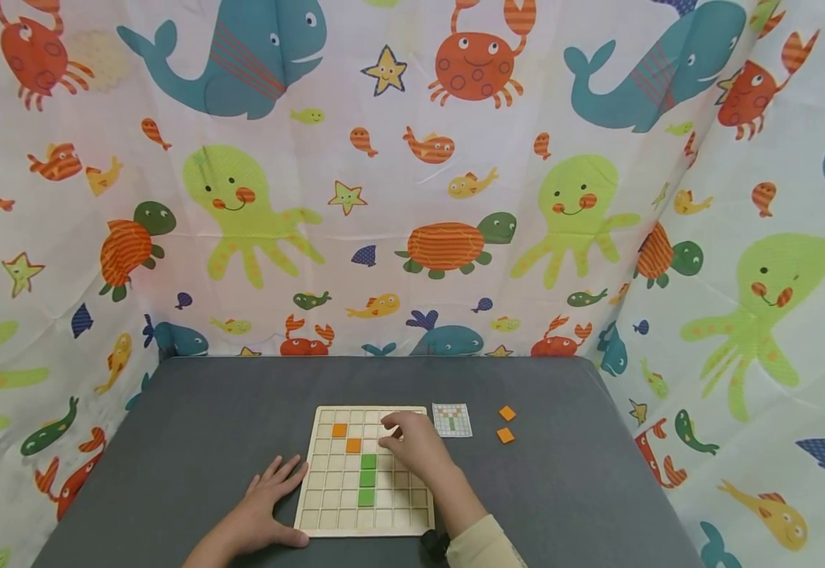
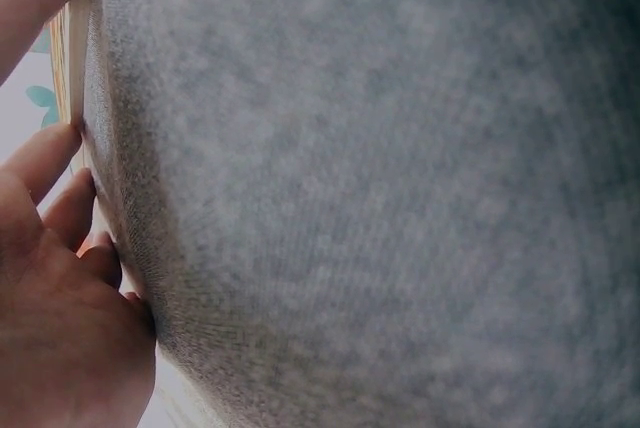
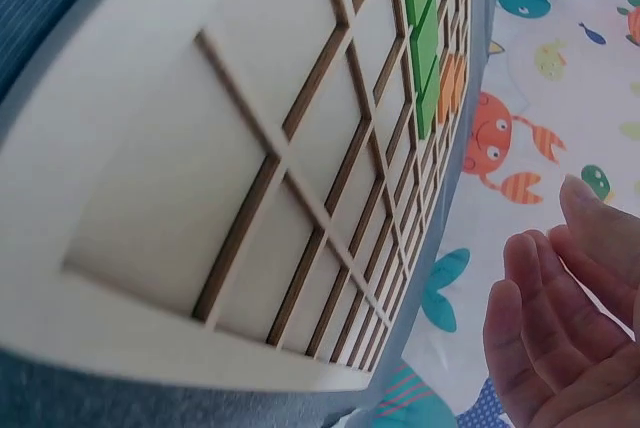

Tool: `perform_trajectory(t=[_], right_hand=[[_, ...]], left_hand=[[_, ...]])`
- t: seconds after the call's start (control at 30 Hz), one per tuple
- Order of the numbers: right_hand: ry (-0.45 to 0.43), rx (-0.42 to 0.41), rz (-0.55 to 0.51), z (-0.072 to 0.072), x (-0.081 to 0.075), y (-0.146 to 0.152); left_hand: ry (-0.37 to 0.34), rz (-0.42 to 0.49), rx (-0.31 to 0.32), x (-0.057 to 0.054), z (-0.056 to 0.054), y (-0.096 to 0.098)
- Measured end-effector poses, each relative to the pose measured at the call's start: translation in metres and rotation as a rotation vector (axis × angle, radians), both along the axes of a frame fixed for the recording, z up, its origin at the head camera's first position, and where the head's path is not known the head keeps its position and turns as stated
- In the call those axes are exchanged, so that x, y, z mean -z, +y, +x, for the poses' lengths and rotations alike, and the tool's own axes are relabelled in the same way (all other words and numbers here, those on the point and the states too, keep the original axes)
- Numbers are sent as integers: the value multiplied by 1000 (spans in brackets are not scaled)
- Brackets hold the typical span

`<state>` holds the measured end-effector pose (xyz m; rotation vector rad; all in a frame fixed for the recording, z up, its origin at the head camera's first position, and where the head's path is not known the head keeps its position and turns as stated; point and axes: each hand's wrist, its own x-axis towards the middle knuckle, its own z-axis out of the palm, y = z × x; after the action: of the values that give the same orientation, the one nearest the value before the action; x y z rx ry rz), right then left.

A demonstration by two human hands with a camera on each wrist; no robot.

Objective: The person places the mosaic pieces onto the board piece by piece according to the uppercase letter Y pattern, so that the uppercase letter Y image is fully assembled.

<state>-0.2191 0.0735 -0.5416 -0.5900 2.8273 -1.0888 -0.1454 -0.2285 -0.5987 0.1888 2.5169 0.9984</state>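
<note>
Three green tiles (image 1: 367, 478) and two orange tiles (image 1: 353, 446) are sitting in the wooden board (image 1: 327, 521) from where I'm standing. The greens run in a straight column, and the oranges step up and away from its top toward the left. Two loose orange tiles (image 1: 505, 435) lie on the grey table (image 1: 547, 489), off to the right and near each other.

Left hand (image 1: 268, 505) has its fingers spread, touching the board's left edge, thumb down by the near corner. Looks like it's just steadying things, not gripping. Right hand (image 1: 416, 446) hangs over the upper right of the grid, thumb and forefinger apart, and I can't see anything between them. Wrist view shows the fingers loosely curved, no tile there either.

Just beside the board is a little card (image 1: 451, 420) with a tiny orange and green pattern, too small for me to read square by square.

My take: tile-laying is past halfway, and this is a gap between pieces. Next move calls for a light pinch on a loose orange, then a check of the card, as the right of the column looks bare. Easy to miscount a square there imo.
</note>
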Motion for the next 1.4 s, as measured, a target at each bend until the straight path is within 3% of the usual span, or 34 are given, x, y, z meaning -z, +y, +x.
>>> perform_trajectory(t=[0.77, 1.13, 1.4], right_hand=[[45, 59, -20, 6, 3, 42], [49, 61, -29, 6, 4, 52], [53, 108, -17, 6, 7, 63]], left_hand=[[8, 25, -2, -3, 2, 0], [11, 14, -8, 2, -1, 1], [26, 23, 3, 0, 2, 0]])
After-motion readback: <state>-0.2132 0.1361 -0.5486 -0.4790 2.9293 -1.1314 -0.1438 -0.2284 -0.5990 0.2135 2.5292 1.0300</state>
